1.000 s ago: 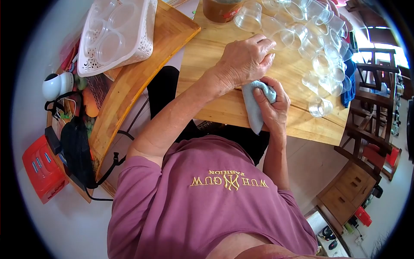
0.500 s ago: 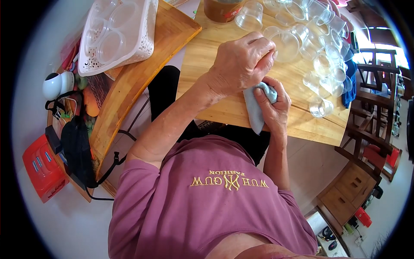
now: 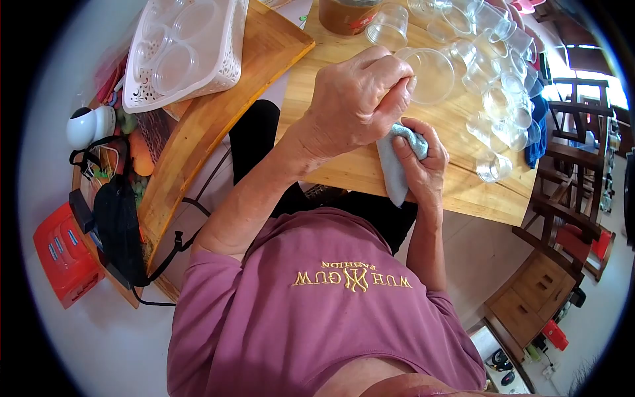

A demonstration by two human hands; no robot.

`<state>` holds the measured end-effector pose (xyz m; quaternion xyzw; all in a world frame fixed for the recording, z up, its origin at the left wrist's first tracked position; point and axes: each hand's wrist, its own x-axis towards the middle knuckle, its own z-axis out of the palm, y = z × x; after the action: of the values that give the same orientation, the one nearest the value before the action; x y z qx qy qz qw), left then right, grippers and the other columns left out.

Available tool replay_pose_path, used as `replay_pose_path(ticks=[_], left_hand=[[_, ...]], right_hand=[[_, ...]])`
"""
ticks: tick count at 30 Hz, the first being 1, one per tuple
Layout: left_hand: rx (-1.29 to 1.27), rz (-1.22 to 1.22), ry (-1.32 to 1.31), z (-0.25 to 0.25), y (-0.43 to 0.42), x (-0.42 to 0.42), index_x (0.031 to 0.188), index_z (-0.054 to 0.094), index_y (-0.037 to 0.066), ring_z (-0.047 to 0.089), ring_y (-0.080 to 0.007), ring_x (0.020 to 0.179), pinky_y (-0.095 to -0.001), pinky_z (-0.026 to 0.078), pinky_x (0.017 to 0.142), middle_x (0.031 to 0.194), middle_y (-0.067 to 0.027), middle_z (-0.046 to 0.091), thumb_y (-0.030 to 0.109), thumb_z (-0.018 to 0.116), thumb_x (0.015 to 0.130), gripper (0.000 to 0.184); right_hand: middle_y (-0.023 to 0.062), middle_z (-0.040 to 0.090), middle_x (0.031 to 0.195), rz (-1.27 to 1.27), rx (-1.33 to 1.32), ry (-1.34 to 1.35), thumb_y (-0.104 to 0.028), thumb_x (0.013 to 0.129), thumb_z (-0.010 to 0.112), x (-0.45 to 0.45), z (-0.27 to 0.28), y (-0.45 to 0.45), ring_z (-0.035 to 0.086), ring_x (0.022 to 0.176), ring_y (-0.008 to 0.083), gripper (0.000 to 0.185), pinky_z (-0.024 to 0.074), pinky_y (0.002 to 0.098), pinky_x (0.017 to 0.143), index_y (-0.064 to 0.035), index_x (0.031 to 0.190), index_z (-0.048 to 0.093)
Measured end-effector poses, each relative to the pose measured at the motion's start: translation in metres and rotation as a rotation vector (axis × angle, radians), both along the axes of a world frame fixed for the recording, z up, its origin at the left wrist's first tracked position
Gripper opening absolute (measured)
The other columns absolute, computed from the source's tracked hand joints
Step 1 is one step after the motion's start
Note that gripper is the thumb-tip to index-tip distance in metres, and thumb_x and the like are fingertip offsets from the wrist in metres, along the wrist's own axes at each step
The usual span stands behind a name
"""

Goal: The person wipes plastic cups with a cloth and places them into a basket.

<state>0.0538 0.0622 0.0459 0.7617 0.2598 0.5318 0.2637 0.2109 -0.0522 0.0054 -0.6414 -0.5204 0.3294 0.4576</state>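
A clear plastic cup with a round rim shows just beyond the fingertips of my left hand, which is closed on it at its near side. Its underside is hidden behind the knuckles. Below and to the right, my right hand grips a folded blue-grey cloth, whose loose end hangs down over the table's edge. The two hands are close together above the wooden table. Several more clear cups lie in a loose pile at the table's right side, and one is farther back.
A brown container stands at the table's far edge. On the left, a white basket holds clear cups on a curved wooden surface. A blue cloth hangs at the right, near dark wooden chairs. A red box sits lower left.
My left hand has moved left and looks larger, nearer the camera, with the cup's rim showing more fully beside it. My right hand and the cloth have barely moved.
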Motion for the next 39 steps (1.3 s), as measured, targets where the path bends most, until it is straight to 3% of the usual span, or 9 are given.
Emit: replay_pose_path(ticks=[11,39], left_hand=[[0.030,-0.015,0.181,-0.001,-0.005,-0.010,0.086,0.061,0.004,0.060,-0.0237,0.058,-0.0330,0.046,0.051,0.074,-0.0076,0.058,0.001,0.066,0.085,0.006],[-0.017,-0.093,0.232,-0.012,-0.017,-0.004,0.089,0.062,0.004,0.063,-0.0266,0.065,-0.0345,0.050,0.056,0.081,-0.0083,0.060,0.004,0.067,0.085,0.007]], right_hand=[[0.0091,0.065,0.089,0.022,0.032,-0.019,-0.020,0.088,0.075,0.001,-0.003,0.000,0.059,0.080,0.0163,0.031,0.0499,0.0295,0.074,0.0007,0.110,0.064],[0.0069,0.064,0.084,0.012,0.012,0.067,-0.019,0.090,0.074,0.002,-0.001,-0.001,0.057,0.077,0.0127,0.027,0.0490,0.0288,0.070,-0.0009,0.107,0.064]])
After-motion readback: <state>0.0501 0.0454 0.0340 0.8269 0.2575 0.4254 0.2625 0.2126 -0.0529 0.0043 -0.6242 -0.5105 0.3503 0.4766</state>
